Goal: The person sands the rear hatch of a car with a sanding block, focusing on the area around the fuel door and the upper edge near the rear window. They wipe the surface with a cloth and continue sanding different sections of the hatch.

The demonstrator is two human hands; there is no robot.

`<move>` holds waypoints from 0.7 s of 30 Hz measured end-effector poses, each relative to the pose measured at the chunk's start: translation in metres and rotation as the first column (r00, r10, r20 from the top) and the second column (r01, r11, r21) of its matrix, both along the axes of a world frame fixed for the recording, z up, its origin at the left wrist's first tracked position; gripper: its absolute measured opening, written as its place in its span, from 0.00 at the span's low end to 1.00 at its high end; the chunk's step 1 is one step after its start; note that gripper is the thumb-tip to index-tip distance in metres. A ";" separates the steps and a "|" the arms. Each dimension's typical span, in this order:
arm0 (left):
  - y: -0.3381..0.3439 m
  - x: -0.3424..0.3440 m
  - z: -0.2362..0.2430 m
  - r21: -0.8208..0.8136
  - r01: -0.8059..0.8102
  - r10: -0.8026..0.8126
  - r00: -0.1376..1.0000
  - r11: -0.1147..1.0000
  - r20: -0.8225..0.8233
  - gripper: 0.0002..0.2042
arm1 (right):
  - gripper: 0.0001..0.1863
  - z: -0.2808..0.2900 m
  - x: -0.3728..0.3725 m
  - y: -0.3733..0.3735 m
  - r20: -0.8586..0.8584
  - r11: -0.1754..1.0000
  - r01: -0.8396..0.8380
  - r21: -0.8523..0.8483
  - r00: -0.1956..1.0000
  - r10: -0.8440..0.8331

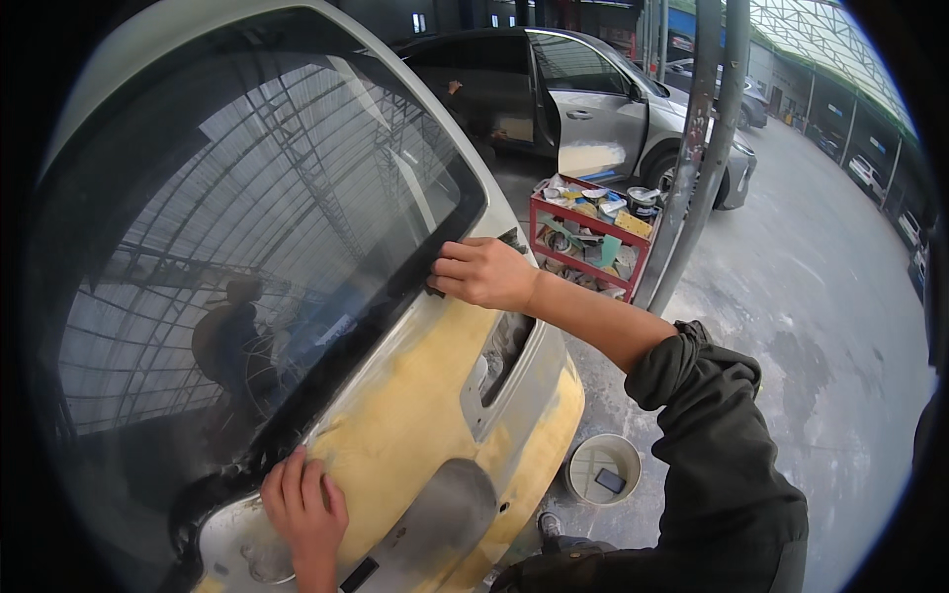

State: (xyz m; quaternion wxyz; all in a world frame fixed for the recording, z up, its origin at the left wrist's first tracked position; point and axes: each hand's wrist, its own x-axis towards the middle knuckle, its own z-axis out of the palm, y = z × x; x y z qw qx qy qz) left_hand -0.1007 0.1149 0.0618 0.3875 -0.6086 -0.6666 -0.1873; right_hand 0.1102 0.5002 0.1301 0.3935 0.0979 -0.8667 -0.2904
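Observation:
A car tailgate [386,385] with yellowish filler patches fills the left, its dark glass [198,188] reflecting roof trusses. My right hand [474,272] is curled at the lower rim of the glass, near its right end, over something dark and small that I cannot make out. My left hand [301,499] rests with loosely bent fingers on the panel at the lower edge of the glass, farther left, holding nothing visible. Below the right hand is a recessed opening [504,361] in the panel; a grey oval recess [435,514] lies lower down.
A red trolley [583,262] loaded with cans and pads stands beside metal posts [692,178]. A bucket [603,445] with a dark rectangular object sits on the floor at my right. A silver car [593,119] with an open door stands behind; other cars [865,173] line the far right.

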 end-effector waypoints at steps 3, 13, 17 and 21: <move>-0.002 0.001 -0.003 0.010 -0.020 0.020 0.999 1.000 -0.029 0.11 | 0.10 0.002 0.005 0.026 0.012 0.998 -0.065 0.003 0.998 0.065; -0.009 -0.001 -0.003 -0.039 -0.012 0.011 1.000 0.999 -0.016 0.12 | 0.13 0.011 0.021 0.069 0.065 0.992 -0.123 0.031 0.991 0.121; -0.010 -0.002 -0.005 -0.039 -0.007 0.006 1.000 0.999 -0.015 0.13 | 0.13 0.015 0.024 0.083 0.100 0.994 -0.105 0.040 0.990 0.101; -0.007 -0.001 -0.002 0.003 -0.022 0.022 0.999 1.000 -0.047 0.11 | 0.12 0.019 0.036 0.104 0.132 1.000 -0.022 -0.001 0.991 0.022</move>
